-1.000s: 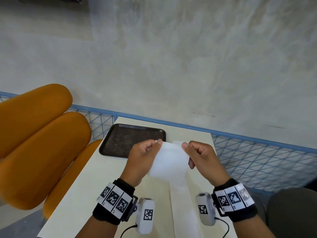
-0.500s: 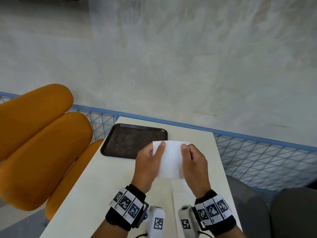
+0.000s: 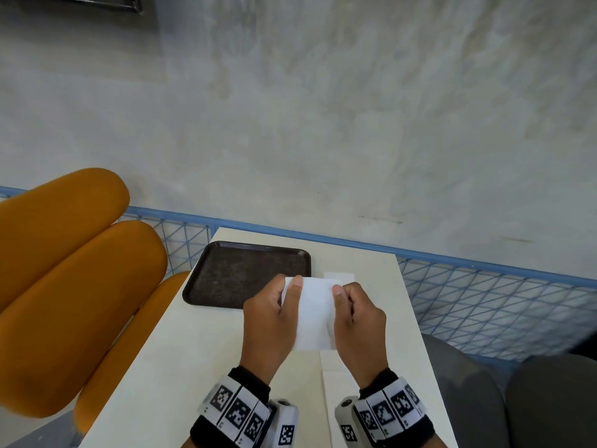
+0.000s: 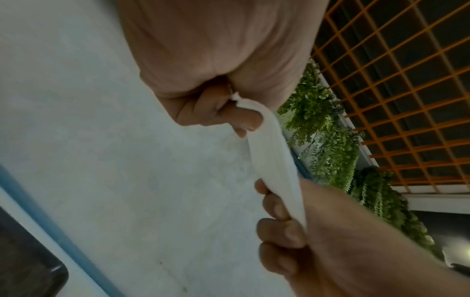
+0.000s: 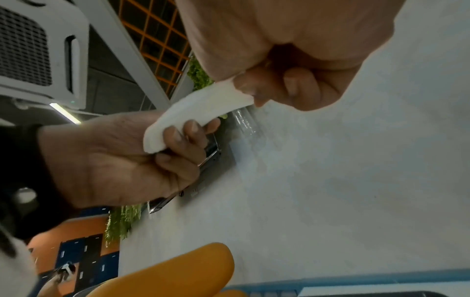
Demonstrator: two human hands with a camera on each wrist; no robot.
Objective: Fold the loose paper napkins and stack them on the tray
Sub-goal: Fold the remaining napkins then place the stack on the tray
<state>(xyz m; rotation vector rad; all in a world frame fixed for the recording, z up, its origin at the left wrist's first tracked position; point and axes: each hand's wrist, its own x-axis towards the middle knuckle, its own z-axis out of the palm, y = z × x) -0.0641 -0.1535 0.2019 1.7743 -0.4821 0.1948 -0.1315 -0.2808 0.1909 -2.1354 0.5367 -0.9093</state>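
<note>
I hold one white paper napkin (image 3: 315, 313) in the air above the cream table (image 3: 181, 360), doubled over with its top edges together. My left hand (image 3: 271, 321) pinches its left upper corner between thumb and fingers. My right hand (image 3: 357, 321) pinches the right upper corner. In the left wrist view the napkin (image 4: 274, 154) stretches from my left fingers (image 4: 223, 114) to my right fingers (image 4: 279, 209). In the right wrist view the napkin (image 5: 201, 108) sags between both hands. A dark brown tray (image 3: 239, 273) lies flat on the table just left of and beyond my hands, with nothing on it.
More white napkin paper (image 3: 339, 392) lies on the table below my right hand, and a small piece (image 3: 340, 277) shows beyond the held napkin. Orange chair cushions (image 3: 71, 286) stand at the left. A blue mesh fence (image 3: 484, 302) runs behind the table, against a concrete wall.
My hands have come closer together and moved nearer to me. The napkin, spread wide a second ago, is now narrower and doubled over, with both hands still pinching it.
</note>
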